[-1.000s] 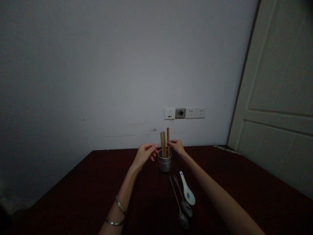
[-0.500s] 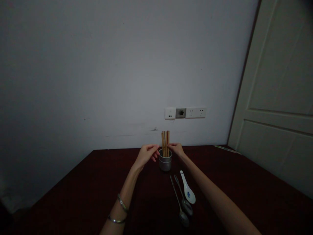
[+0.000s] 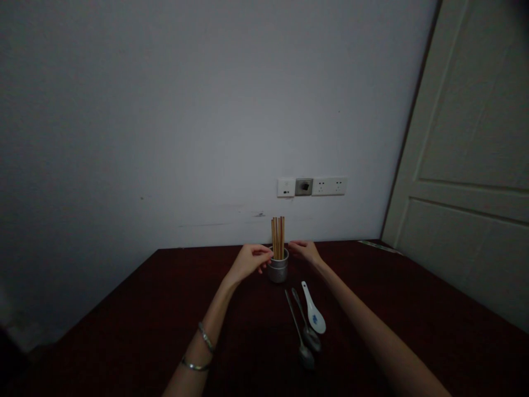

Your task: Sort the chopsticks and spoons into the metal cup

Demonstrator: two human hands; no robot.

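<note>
A bundle of wooden chopsticks [image 3: 278,237] stands upright in a grey metal cup [image 3: 278,272] near the back of the table. At the cup's left rim is my left hand [image 3: 249,261], its thumb and fingers closed at the edge; the exact contact is partly hidden. My right hand [image 3: 306,251] hovers just right of the rim, apart from the chopsticks, fingers stretched toward them and holding nothing visible. In front of the cup lie a white spoon with a blue mark [image 3: 316,318] and two metal spoons, one in the middle [image 3: 312,338] and one at left [image 3: 306,357].
The dark red table [image 3: 165,309] meets a pale wall [image 3: 206,138] behind the cup. Sockets and a switch panel [image 3: 328,186] are on that wall. A panelled door [image 3: 463,165] stands at the right, and a thin strip [image 3: 380,247] lies near the back right corner.
My right hand has let go of the chopsticks and moved right, off the cup. My left hand has shifted slightly right against the rim. The view has tilted a little.
</note>
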